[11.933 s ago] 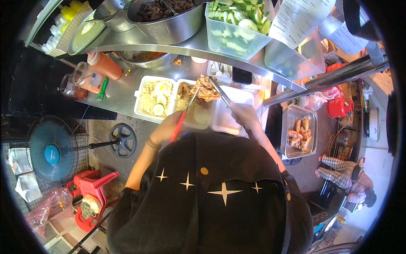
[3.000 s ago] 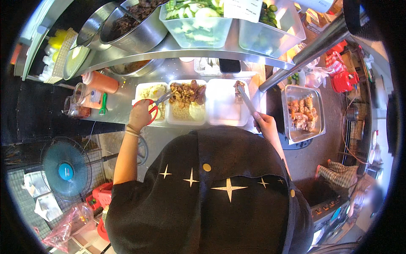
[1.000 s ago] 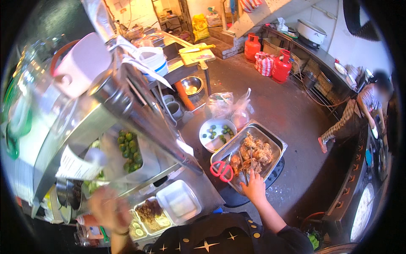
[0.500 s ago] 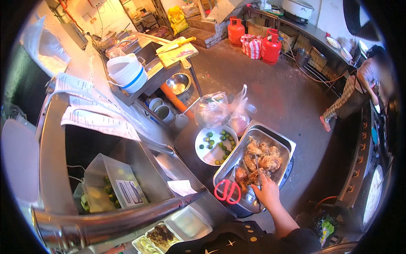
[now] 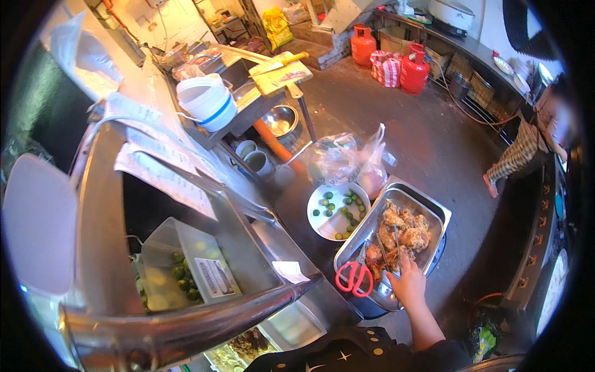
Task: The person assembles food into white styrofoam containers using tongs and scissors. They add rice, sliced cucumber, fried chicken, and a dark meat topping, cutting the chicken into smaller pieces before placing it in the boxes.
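My right hand (image 5: 409,284) is closed round a pair of metal tongs (image 5: 397,240), whose arms reach in among the food. Beneath it is a deep steel tray (image 5: 441,211) of browned fried chicken pieces (image 5: 414,238). Scissors with red handles (image 5: 354,279) lie at the tray's near left corner, their blades pointing inward. Beside the tray's left wall, a round white basin (image 5: 317,224) holds several small green citrus fruits (image 5: 353,215). My left hand does not show. Low in the view, an open white takeaway box (image 5: 291,325) has food in one half, partly hidden by a steel rail.
The steel rail (image 5: 186,328) and a shelf with a clear tub (image 5: 186,248) of green fruits stand at left. Plastic bags (image 5: 334,158) lie beyond the basin. A knife (image 5: 286,62) rests on a cutting board (image 5: 266,80). Another person (image 5: 527,139) stands by the stove at right.
The whole view has swung a little left, so things sit farther right. My right hand stays on the tongs in the tray. The other person has bent toward the stove.
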Motion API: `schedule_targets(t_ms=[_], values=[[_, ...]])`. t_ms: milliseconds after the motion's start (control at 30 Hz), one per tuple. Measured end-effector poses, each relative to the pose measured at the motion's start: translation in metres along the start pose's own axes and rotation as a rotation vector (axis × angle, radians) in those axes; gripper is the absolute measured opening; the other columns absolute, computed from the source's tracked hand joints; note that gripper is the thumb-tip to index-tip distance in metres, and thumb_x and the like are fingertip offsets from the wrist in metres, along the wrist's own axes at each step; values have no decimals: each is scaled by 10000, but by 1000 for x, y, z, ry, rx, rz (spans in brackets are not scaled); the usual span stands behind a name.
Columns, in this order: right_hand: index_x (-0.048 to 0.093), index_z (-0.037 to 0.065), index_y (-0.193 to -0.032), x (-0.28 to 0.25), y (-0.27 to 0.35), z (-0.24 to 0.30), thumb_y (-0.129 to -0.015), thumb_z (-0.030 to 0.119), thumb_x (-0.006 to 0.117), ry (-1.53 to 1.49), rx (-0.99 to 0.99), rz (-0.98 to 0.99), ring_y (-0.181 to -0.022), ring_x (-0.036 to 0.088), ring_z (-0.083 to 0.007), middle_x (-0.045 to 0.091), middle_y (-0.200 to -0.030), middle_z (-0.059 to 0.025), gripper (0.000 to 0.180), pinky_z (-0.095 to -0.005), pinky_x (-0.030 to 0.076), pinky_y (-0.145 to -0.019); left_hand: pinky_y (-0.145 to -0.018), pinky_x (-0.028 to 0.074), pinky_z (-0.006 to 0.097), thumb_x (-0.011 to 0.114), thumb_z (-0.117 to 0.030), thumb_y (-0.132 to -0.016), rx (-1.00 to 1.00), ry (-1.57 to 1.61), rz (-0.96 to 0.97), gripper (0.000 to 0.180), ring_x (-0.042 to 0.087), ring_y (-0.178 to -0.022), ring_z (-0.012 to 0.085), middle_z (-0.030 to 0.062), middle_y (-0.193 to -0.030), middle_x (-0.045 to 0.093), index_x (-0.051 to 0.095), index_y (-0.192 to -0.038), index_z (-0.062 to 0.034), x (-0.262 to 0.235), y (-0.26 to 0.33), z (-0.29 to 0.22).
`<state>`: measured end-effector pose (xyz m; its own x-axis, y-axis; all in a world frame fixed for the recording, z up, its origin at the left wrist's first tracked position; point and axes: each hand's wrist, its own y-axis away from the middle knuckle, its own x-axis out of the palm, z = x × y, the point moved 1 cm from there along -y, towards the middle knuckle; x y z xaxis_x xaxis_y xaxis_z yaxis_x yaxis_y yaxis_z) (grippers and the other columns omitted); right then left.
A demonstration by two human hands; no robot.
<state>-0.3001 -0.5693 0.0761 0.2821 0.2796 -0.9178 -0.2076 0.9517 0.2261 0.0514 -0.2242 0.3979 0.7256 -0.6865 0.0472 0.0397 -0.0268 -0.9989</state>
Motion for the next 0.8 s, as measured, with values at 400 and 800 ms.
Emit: schedule_targets(t_ms=[400, 800], values=[[432, 14, -1318, -170, -7, 126, -803, 141, 666, -1045, -736, -207, -1087, 555, -247, 561, -1181, -159, 580, -368, 416, -943, -819, 437, 363, 216, -395, -1006, -153, 55, -36, 613, 568, -900, 274, 166, -1004, 621, 611, -1014, 73, -10, 5, 7], [143, -24, -1434, -319, 55, 368, -638, 361, 815, -778, -1408, 380, -866, 593, -192, 530, -1155, -191, 1111, -302, 495, -708, -825, 416, 352, 325, -205, -977, -98, 152, 104, 416, 563, -878, 263, 152, -931, 634, 643, -933, 61, -23, -10, -10]])
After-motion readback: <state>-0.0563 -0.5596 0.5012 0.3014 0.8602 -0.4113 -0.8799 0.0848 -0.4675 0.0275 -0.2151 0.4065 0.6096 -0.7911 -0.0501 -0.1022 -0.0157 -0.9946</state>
